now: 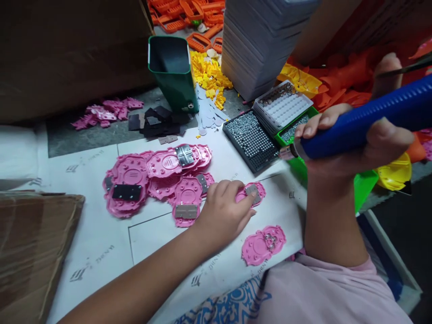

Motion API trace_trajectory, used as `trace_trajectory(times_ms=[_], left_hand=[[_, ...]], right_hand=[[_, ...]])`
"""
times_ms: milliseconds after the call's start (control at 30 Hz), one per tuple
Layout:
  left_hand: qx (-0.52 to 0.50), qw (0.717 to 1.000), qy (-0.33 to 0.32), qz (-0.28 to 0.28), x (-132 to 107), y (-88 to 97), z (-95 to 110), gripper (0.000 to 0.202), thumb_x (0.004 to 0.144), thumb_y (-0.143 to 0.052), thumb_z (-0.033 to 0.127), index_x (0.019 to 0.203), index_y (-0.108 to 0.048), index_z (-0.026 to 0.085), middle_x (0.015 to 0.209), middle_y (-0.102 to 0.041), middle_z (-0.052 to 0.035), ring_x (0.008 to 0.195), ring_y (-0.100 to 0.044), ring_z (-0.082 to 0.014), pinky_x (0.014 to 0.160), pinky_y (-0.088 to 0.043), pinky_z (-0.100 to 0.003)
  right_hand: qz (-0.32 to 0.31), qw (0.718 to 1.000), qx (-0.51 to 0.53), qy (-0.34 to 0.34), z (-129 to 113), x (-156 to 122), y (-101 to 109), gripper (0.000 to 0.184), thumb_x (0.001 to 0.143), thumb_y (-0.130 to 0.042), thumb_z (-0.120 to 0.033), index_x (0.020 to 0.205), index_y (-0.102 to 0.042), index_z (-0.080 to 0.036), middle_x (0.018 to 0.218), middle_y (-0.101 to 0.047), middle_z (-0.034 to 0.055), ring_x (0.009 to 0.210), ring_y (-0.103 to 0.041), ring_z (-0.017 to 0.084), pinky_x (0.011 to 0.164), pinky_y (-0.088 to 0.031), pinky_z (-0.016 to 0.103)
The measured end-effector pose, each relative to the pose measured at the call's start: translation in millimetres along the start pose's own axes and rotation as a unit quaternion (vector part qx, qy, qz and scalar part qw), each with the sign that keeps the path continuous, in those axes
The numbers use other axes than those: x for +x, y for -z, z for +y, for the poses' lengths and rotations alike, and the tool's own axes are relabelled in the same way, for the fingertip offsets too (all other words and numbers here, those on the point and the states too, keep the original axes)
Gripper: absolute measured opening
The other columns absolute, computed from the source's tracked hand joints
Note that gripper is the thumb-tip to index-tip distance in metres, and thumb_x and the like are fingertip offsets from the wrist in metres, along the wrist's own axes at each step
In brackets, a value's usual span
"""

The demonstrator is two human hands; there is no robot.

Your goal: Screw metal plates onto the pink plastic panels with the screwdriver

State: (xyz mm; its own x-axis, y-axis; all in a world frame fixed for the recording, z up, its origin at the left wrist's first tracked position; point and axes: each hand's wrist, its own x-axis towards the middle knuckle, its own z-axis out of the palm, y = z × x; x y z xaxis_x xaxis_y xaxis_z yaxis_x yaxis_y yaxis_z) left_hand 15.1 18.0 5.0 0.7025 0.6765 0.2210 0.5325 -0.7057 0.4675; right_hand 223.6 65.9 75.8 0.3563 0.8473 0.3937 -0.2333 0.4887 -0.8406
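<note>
My left hand (225, 208) lies on a pink plastic piece (252, 192) with a grey metal plate, fingers curled and pressing it to the white paper. My right hand (351, 144) is wrapped round a blue ribbed electric screwdriver (371, 119), its tip pointing left over a black tray of small screws (251, 139). Another pink piece (263, 244) with small metal parts on it lies nearer to me. A heap of pink pieces (158, 180), some with metal plates, sits to the left.
A green bin (172, 72) stands at the back, with yellow parts (209, 78) and orange parts (189, 18) behind it. A grey stack (259, 45) rises at the back right. Dark plates (158, 121) lie near the bin. A cardboard box (30, 252) is at the left.
</note>
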Motion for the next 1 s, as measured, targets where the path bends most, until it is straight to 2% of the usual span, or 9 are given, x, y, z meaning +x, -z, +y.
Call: trace_trajectory(times_ms=[100,200,267,500,600,833,1000], left_hand=[[0.006,1.000,0.015,0.012,1,0.4,1,0.022,0.089,-0.062,0.028,0.107,-0.069,0.018,0.107,-0.062,-0.0146,0.094,-0.052,-0.0301,0.077,-0.041,-0.042],[0.005,1.000,0.028,0.011,1,1.1,2,0.022,0.089,-0.061,0.027,0.107,-0.069,0.016,0.104,-0.062,-0.0149,0.093,-0.053,-0.0300,0.077,-0.042,-0.042],[0.002,0.999,0.033,0.006,1,1.0,2,0.023,0.088,-0.061,0.027,0.107,-0.069,0.016,0.104,-0.062,-0.0148,0.093,-0.053,-0.0297,0.077,-0.042,-0.042],[0.005,0.999,0.035,0.009,1,-1.0,1,0.023,0.089,-0.060,0.028,0.108,-0.067,0.018,0.103,-0.062,-0.0129,0.092,-0.051,-0.0281,0.075,-0.041,-0.040],[0.007,0.999,0.035,0.015,1,-1.4,0,0.023,0.088,-0.062,0.029,0.107,-0.067,0.018,0.101,-0.062,-0.0124,0.091,-0.051,-0.0283,0.072,-0.040,-0.040],[0.006,0.999,0.037,0.016,1,-2.4,0,0.023,0.087,-0.063,0.030,0.106,-0.067,0.018,0.100,-0.062,-0.0119,0.091,-0.052,-0.0282,0.073,-0.040,-0.040],[0.008,0.999,0.034,0.018,1,-1.6,1,0.024,0.088,-0.062,0.030,0.108,-0.067,0.018,0.097,-0.061,-0.0111,0.089,-0.050,-0.0276,0.071,-0.040,-0.039]], right_hand=[[-0.099,0.994,0.027,-0.045,-6,-8,-4,0.036,0.068,-0.068,-0.033,0.105,-0.068,-0.030,0.062,-0.059,0.0003,0.052,-0.058,0.018,0.052,-0.052,0.034],[-0.177,0.982,0.042,-0.051,0,-13,-6,0.041,0.071,-0.068,-0.035,0.112,-0.065,-0.031,0.065,-0.061,0.0011,0.052,-0.060,0.020,0.053,-0.053,0.035],[-0.202,0.977,0.051,-0.040,7,-15,-7,0.042,0.072,-0.067,-0.036,0.114,-0.063,-0.030,0.066,-0.061,0.0009,0.051,-0.059,0.019,0.051,-0.053,0.035],[-0.261,0.960,0.034,-0.098,12,-10,-9,0.052,0.069,-0.072,-0.035,0.120,-0.060,-0.031,0.066,-0.062,-0.0012,0.050,-0.061,0.019,0.050,-0.053,0.034],[-0.289,0.952,0.042,-0.091,11,-9,-10,0.054,0.070,-0.071,-0.034,0.122,-0.059,-0.030,0.067,-0.063,-0.0012,0.050,-0.061,0.019,0.049,-0.053,0.034],[-0.290,0.951,0.050,-0.093,15,-13,-11,0.052,0.074,-0.070,-0.034,0.124,-0.057,-0.030,0.070,-0.063,0.0002,0.055,-0.062,0.019,0.053,-0.053,0.033],[-0.293,0.951,0.059,-0.083,18,-14,-9,0.054,0.073,-0.069,-0.034,0.125,-0.057,-0.033,0.072,-0.063,0.0004,0.057,-0.061,0.019,0.053,-0.053,0.033]])
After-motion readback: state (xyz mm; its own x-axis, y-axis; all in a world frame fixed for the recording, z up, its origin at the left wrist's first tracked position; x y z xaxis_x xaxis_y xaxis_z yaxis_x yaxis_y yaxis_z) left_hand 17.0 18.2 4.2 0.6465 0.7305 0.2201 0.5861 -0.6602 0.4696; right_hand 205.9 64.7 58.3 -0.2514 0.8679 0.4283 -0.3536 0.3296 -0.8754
